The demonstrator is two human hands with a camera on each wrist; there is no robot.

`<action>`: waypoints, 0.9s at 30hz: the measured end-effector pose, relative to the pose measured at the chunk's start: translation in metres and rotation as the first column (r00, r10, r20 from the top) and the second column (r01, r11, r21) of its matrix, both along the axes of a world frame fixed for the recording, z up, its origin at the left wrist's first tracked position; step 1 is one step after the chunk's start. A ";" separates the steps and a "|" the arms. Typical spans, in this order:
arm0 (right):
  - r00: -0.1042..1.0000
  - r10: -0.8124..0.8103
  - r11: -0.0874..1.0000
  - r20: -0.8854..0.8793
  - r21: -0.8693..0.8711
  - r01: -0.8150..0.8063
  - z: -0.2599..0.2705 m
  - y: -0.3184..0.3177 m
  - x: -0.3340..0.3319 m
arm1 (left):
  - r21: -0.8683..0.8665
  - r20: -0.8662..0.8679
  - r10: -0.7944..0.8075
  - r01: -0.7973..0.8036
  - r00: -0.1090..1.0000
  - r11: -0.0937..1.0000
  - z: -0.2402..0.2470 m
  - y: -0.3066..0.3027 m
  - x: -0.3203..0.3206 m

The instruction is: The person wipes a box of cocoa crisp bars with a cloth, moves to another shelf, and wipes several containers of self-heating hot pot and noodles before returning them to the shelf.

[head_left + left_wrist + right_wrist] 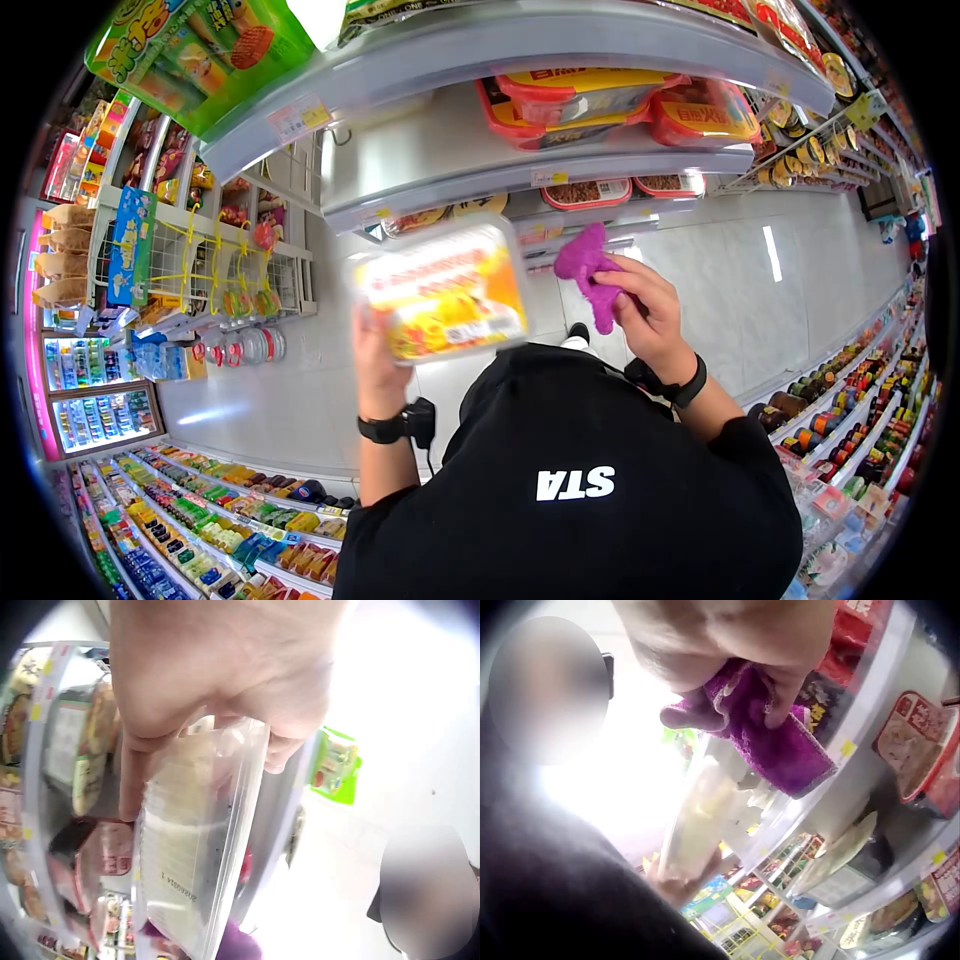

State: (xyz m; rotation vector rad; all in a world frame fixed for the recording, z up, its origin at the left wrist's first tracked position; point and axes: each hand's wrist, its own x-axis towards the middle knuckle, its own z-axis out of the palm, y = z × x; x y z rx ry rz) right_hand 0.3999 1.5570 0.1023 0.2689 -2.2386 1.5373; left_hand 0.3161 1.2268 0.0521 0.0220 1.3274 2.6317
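A clear plastic box with a yellow and orange printed label (445, 295) is held up by my left hand (380, 365), which grips its left edge; the box is slightly blurred. In the left wrist view, the left hand (225, 667) has its fingers round the end of the box (187, 840), whose side bears a printed date. To the right of the box, my right hand (648, 310) pinches a crumpled purple cloth (592, 272). The right wrist view shows this cloth (772, 742) hanging from the fingers of the right hand (735, 645).
Ahead is a grey shelf (420, 150) with red-rimmed food boxes (590, 100). A green snack bag (200, 60) is at upper left. Wire racks stand to the left, with bottles (245, 346) on the floor. Stocked shelves run along both lower sides.
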 end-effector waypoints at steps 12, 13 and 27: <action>0.965 0.254 0.748 0.063 0.619 -0.237 -0.037 -0.084 -0.055 | -0.126 0.110 -0.273 0.286 0.956 0.950 -0.038 0.043 0.013; 0.969 0.239 0.756 0.069 0.613 -0.229 -0.040 -0.089 -0.056 | -0.200 0.042 -0.272 0.275 0.961 0.940 -0.042 0.045 0.011; 0.834 0.526 0.638 0.167 0.570 -0.517 -0.053 -0.108 -0.060 | -0.057 0.347 -0.109 0.137 0.932 0.989 -0.030 0.057 0.006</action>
